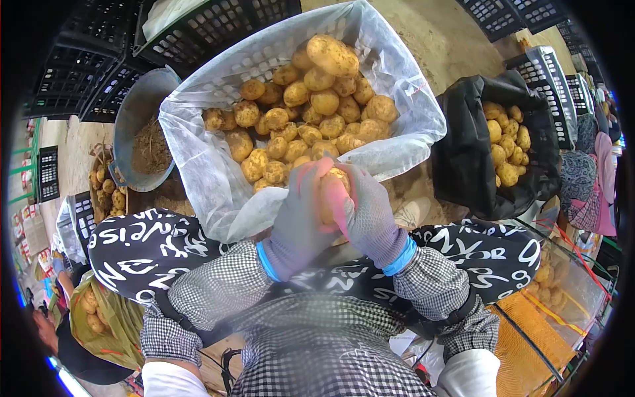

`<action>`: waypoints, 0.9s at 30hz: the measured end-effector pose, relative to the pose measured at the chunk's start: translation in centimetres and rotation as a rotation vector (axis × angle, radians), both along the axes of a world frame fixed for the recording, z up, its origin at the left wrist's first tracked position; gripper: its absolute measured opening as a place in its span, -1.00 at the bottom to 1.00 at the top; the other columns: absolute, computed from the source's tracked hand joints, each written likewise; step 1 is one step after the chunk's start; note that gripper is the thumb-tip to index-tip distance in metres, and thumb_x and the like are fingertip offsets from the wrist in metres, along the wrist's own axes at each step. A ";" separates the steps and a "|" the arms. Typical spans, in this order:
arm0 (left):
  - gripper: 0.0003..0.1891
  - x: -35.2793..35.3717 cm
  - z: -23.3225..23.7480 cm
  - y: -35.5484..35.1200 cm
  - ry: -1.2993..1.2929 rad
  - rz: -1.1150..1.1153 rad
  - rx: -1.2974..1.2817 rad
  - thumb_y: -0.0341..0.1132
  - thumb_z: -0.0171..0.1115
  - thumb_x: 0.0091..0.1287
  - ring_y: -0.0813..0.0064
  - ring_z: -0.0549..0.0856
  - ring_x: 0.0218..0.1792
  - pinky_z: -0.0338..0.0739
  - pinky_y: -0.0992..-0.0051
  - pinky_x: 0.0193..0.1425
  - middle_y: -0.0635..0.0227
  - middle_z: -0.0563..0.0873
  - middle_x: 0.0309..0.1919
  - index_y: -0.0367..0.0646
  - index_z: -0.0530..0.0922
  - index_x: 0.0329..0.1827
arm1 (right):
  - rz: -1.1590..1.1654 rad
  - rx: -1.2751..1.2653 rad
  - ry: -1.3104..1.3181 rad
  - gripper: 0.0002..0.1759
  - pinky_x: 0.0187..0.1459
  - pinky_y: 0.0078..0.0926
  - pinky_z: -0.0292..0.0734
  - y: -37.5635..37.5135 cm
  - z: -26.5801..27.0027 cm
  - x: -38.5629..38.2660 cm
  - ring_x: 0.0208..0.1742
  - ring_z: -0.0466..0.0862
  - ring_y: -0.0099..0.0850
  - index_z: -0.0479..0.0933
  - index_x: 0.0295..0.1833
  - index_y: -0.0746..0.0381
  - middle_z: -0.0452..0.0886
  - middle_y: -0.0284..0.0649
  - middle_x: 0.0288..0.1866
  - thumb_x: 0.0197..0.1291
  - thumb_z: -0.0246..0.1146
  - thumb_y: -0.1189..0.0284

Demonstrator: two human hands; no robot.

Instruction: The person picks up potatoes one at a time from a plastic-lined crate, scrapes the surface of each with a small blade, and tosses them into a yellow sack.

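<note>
Both my hands wear grey gloves with pink fingers and blue cuffs. My left hand (pixel 301 221) and my right hand (pixel 367 212) are closed together around one potato (pixel 329 192), whose brown skin shows between the fingers. They hold it just over the near edge of a crate lined with white fabric (pixel 218 188). Inside that crate lies a heap of loose potatoes (pixel 311 109), some smeared with soil. A large one (pixel 333 56) rests at the top of the heap.
On the left stands a blue-grey bucket (pixel 126 99) with dirt inside. A black-lined crate (pixel 463 159) to the right holds more potatoes (pixel 508 142). Stacked black crates (pixel 79 73) fill the far left. A green bag of potatoes (pixel 112 331) and an orange mesh sack (pixel 529 344) lie near me.
</note>
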State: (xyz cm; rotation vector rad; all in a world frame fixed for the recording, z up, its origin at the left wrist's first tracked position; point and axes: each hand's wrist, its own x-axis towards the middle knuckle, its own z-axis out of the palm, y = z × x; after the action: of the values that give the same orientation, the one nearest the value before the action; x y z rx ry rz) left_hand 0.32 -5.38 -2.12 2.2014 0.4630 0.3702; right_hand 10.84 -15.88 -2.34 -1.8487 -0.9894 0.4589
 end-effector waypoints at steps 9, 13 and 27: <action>-0.13 0.6 0.0 0.2 -0.167 0.088 -0.366 -0.41 0.56 -0.01 0.27 0.50 0.23 0.43 0.36 0.30 0.15 0.42 0.19 -0.19 0.23 0.37 | -0.076 -0.055 0.463 -0.52 0.08 -0.47 0.52 0.3 1.8 2.3 0.07 0.63 -0.41 0.52 0.16 0.44 0.65 -0.06 0.09 0.54 -0.01 0.21; -0.15 0.5 0.6 1.0 -0.166 0.154 -0.723 -0.44 0.54 0.00 0.37 0.48 0.24 0.39 0.39 0.35 0.20 0.42 0.22 -0.18 0.24 0.37 | -0.167 0.102 0.418 -0.50 0.15 -0.46 0.51 -0.2 2.7 3.2 0.13 0.61 -0.40 0.52 0.19 0.43 0.64 -0.08 0.12 0.55 -0.01 0.19; -0.04 -0.6 2.5 4.4 -0.032 -0.073 -1.255 -0.43 0.40 0.17 0.37 0.22 0.50 0.14 0.36 0.53 0.18 0.23 0.47 -0.14 0.02 0.61 | 0.018 0.065 0.679 -0.53 -0.06 -0.59 0.50 -0.9 3.8 2.6 -0.25 0.58 -0.59 0.36 0.41 0.39 0.62 -0.30 -0.31 0.49 0.06 0.41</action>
State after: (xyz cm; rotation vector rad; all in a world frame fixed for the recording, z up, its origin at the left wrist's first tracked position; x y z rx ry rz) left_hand -0.31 -0.95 0.40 0.9836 0.4185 0.0207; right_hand 13.47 -16.80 1.48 -1.4608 -0.5440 0.9714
